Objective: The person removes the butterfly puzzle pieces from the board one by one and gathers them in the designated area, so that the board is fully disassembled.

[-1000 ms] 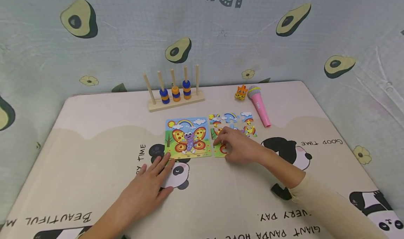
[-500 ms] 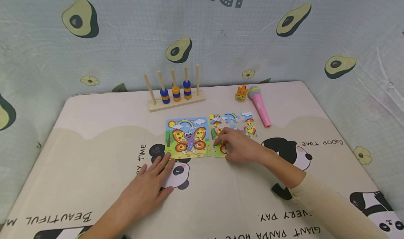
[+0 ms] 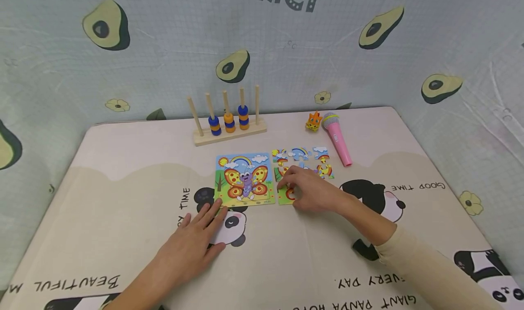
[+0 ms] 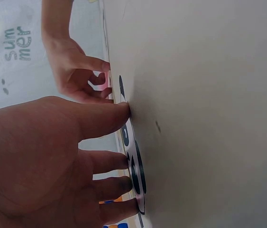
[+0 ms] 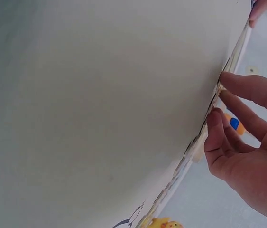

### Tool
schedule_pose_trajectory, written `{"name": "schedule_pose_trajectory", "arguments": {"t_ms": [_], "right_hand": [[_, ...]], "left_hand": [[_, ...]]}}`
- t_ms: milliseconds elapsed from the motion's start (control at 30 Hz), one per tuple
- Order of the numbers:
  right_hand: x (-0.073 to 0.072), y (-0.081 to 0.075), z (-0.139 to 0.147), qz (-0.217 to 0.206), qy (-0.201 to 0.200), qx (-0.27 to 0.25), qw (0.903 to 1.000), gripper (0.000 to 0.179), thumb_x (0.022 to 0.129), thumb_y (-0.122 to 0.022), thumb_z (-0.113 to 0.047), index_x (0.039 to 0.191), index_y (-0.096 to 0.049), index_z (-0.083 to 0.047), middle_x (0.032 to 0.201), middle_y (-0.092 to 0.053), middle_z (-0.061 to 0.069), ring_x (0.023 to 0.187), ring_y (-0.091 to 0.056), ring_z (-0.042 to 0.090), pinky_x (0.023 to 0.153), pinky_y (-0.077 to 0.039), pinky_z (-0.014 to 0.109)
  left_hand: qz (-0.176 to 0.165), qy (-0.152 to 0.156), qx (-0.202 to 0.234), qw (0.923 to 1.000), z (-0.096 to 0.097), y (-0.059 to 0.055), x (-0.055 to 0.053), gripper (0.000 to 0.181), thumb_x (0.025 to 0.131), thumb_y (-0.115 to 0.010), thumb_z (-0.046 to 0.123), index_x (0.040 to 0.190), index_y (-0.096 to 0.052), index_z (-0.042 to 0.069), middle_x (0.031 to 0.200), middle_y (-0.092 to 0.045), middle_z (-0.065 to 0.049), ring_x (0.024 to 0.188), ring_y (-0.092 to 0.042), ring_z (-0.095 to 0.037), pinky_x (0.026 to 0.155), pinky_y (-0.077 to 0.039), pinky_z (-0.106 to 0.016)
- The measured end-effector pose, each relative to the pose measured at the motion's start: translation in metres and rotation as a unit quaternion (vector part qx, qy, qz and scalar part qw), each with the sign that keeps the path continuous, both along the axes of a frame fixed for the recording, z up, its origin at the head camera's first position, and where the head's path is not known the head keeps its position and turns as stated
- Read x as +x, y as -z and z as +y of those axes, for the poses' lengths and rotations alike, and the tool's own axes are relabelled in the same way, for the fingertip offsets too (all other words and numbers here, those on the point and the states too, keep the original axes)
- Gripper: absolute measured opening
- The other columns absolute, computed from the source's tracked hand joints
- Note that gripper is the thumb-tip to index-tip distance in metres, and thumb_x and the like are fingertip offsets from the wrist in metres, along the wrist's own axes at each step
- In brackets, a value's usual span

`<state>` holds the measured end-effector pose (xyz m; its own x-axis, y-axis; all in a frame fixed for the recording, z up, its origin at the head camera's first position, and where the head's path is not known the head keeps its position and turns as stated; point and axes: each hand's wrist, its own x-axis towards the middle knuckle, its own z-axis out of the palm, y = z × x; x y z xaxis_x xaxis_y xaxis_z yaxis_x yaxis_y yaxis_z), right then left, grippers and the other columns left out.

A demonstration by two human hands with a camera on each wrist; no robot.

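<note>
A square butterfly puzzle board [image 3: 245, 182] lies on the table. My left hand [image 3: 192, 244] rests flat on the tablecloth with spread fingers, their tips at the board's lower left edge. Just right of the board, loose jigsaw pieces [image 3: 300, 153] lie in rows that make a matching butterfly picture. Over their lower rows is my right hand [image 3: 311, 189], fingers bent and tips down on the pieces. In the right wrist view, the thumb [image 5: 247, 88] stands apart from the other fingers. My right hand hides several of the pieces.
A wooden bead abacus [image 3: 230, 130] with blue and orange rings stands behind the board. Toward the back right lie a pink toy microphone [image 3: 337, 139] and a small orange toy figure [image 3: 313, 121]. The table carries a panda-print cloth [image 3: 286, 264]; an avocado-print curtain [image 3: 163, 41] hangs behind.
</note>
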<state>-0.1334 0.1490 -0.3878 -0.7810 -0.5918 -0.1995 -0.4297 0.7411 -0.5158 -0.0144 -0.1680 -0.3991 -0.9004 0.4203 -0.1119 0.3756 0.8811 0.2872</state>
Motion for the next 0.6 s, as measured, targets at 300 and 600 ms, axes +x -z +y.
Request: {"name": "schedule_pose_trajectory", "arguments": {"t_ms": [300,600], "right_hand": [[0.002,-0.005,-0.009,0.014,-0.012,-0.005,0.9998,0.047,0.083,-0.076,-0.001,0.126,-0.074,-0.017,0.126,-0.060,0.002,0.109,-0.056,0.020,0.090,-0.050,0.037],[0.000,-0.010,-0.033,0.013,-0.044,-0.028,0.9985,0.047,0.087,-0.073,0.000,0.131,-0.072,-0.014,0.125,-0.063,0.003,0.109,-0.058,0.021,0.094,-0.052,0.039]], "left_hand": [[0.001,0.000,-0.001,1.0000,-0.001,0.000,0.000,0.072,0.098,-0.071,0.037,0.159,-0.043,0.010,0.170,-0.034,-0.012,0.153,-0.037,-0.041,0.116,-0.034,-0.071],[-0.003,0.000,-0.001,1.0000,-0.001,-0.001,0.000,0.072,0.098,-0.070,0.037,0.160,-0.043,0.010,0.170,-0.033,-0.011,0.153,-0.037,-0.041,0.116,-0.034,-0.071]]}}
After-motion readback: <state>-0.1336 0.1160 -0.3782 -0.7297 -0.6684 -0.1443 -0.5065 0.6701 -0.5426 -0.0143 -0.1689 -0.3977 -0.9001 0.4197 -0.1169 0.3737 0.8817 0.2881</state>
